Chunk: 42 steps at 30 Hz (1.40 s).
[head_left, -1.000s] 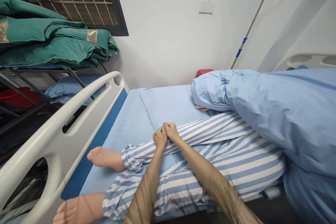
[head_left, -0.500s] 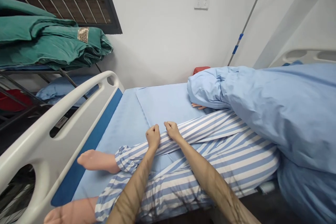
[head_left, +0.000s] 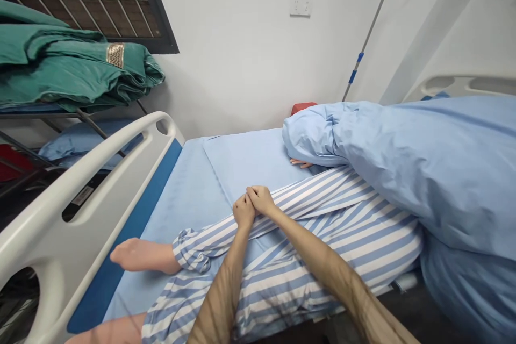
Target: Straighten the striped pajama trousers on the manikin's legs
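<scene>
A figure in blue-and-white striped trousers lies on a bed with a light blue sheet. Its bare feet point toward the white footboard. A light blue quilt covers its upper body, and one of its hands shows under the quilt's edge. My left hand and my right hand are both closed, side by side and touching, pinching the striped fabric of the upper trouser leg.
A white plastic footboard rises at the left. Behind it a metal rack holds folded green bedding and a blue pillow. An IV pole leans on the white wall. A white headboard stands at far right.
My two hands were together, moved a little apart along the trouser fabric half a second ago, and have come back together. The view has shifted slightly right.
</scene>
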{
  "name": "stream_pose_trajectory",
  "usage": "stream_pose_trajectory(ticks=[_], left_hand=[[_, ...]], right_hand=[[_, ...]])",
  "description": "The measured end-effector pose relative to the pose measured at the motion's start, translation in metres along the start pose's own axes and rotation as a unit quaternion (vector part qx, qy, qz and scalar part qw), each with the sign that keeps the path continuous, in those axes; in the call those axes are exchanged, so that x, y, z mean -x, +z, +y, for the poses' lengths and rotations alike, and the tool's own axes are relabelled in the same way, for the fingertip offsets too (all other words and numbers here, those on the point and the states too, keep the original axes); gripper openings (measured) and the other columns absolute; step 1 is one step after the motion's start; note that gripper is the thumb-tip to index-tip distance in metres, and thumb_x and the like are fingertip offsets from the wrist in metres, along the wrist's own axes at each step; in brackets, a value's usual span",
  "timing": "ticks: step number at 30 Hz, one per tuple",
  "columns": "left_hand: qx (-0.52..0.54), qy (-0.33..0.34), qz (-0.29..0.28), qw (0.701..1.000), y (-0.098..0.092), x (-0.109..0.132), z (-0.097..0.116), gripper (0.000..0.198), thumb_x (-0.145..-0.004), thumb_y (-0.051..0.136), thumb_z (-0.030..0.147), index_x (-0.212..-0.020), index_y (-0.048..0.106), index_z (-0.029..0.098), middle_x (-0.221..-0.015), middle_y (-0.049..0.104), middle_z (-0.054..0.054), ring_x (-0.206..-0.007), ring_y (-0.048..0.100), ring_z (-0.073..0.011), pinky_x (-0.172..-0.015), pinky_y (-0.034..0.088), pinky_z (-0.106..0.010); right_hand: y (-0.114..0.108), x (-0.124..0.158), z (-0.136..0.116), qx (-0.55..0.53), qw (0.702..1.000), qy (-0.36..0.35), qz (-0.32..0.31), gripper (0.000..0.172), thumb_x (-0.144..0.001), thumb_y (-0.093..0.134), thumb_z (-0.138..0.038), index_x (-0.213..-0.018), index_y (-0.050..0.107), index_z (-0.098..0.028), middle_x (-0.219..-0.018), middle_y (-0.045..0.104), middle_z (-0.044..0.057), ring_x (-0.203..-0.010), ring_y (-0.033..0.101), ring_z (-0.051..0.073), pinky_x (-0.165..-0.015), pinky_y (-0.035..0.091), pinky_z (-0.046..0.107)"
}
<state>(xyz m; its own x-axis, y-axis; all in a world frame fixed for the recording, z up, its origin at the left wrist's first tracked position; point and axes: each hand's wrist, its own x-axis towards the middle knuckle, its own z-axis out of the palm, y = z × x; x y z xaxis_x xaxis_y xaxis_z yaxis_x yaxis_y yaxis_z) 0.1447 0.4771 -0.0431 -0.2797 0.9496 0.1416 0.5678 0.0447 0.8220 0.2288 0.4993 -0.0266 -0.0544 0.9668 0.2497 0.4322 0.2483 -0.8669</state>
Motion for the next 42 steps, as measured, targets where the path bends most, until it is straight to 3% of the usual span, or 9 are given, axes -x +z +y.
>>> stream_pose_trajectory(ticks=[5,13,18,24,28,33,36,38,42], left_hand=[[-0.007,-0.005,0.014,1.000,0.000,0.001,0.000,0.039,-0.089,0.037,0.032,-0.052,0.035,0.018,-0.051,0.035,0.003,-0.056,0.031,-0.0093,-0.059,0.021,-0.027],[0.032,0.033,0.034,0.998,-0.004,-0.003,0.021,0.041,-0.086,0.040,0.033,-0.050,0.030,0.018,-0.049,0.028,0.004,-0.053,0.028,-0.0087,-0.057,0.022,-0.025],[0.000,0.006,0.014,1.000,0.007,-0.005,0.029,0.038,-0.087,0.037,0.032,-0.052,0.039,0.018,-0.053,0.040,0.001,-0.057,0.034,-0.0107,-0.059,0.023,-0.025],[-0.103,-0.007,-0.030,0.994,0.014,0.002,0.022,0.036,-0.084,0.040,0.030,-0.050,0.042,0.018,-0.055,0.048,-0.002,-0.058,0.033,-0.0125,-0.060,0.018,-0.027],[-0.090,-0.010,-0.029,0.995,0.012,0.001,0.020,0.036,-0.083,0.041,0.031,-0.049,0.039,0.018,-0.052,0.042,0.001,-0.056,0.029,-0.0117,-0.059,0.018,-0.027],[0.053,-0.020,0.009,0.998,0.012,-0.007,0.032,0.037,-0.079,0.043,0.031,-0.047,0.029,0.019,-0.048,0.026,0.004,-0.053,0.027,-0.0101,-0.056,0.021,-0.025],[0.169,-0.025,0.037,0.985,0.018,-0.009,0.044,0.037,-0.081,0.040,0.037,-0.049,0.029,0.021,-0.048,0.027,0.004,-0.052,0.030,-0.0100,-0.055,0.025,-0.024],[0.162,-0.012,0.023,0.986,0.026,-0.005,0.046,0.038,-0.081,0.040,0.038,-0.049,0.030,0.020,-0.048,0.029,0.004,-0.053,0.030,-0.0101,-0.055,0.025,-0.024],[0.008,0.012,-0.006,1.000,0.039,0.006,0.038,0.036,-0.079,0.044,0.031,-0.048,0.032,0.019,-0.049,0.030,0.003,-0.054,0.026,-0.0103,-0.058,0.020,-0.026]], right_hand=[[-0.016,0.002,0.012,0.035,0.998,-0.030,-0.037,0.043,-0.089,0.042,-0.034,-0.050,0.033,-0.019,-0.048,0.030,-0.005,-0.051,0.031,0.009,-0.054,0.023,0.024],[-0.007,0.005,0.030,0.002,1.000,-0.006,-0.013,0.045,-0.091,0.042,-0.035,-0.050,0.033,-0.020,-0.048,0.031,-0.005,-0.051,0.032,0.009,-0.052,0.023,0.025],[-0.017,-0.005,0.022,-0.057,0.998,0.023,-0.009,0.044,-0.090,0.039,-0.039,-0.050,0.033,-0.021,-0.049,0.031,-0.005,-0.051,0.033,0.010,-0.051,0.026,0.024],[-0.068,0.001,0.012,0.145,0.983,-0.063,0.089,0.041,-0.094,0.040,-0.036,-0.057,0.046,-0.019,-0.052,0.043,-0.001,-0.053,0.035,0.011,-0.056,0.023,0.026],[-0.077,0.009,0.029,0.219,0.973,0.004,0.080,0.039,-0.093,0.042,-0.029,-0.056,0.048,-0.019,-0.052,0.046,0.000,-0.053,0.036,0.011,-0.056,0.020,0.027],[-0.075,0.003,0.044,0.119,0.989,0.026,0.083,0.044,-0.092,0.039,-0.033,-0.050,0.038,-0.020,-0.048,0.036,-0.003,-0.050,0.035,0.011,-0.053,0.021,0.026],[-0.077,0.000,0.047,0.070,0.993,0.025,0.093,0.044,-0.091,0.039,-0.035,-0.050,0.033,-0.021,-0.048,0.031,-0.004,-0.050,0.032,0.011,-0.054,0.022,0.027],[-0.077,0.000,0.049,0.055,0.993,0.023,0.100,0.044,-0.090,0.039,-0.037,-0.050,0.032,-0.021,-0.049,0.030,-0.004,-0.051,0.031,0.011,-0.054,0.022,0.027],[-0.074,0.001,0.051,0.050,0.993,0.023,0.109,0.044,-0.091,0.038,-0.040,-0.051,0.033,-0.021,-0.049,0.031,-0.004,-0.052,0.032,0.011,-0.054,0.024,0.025]])
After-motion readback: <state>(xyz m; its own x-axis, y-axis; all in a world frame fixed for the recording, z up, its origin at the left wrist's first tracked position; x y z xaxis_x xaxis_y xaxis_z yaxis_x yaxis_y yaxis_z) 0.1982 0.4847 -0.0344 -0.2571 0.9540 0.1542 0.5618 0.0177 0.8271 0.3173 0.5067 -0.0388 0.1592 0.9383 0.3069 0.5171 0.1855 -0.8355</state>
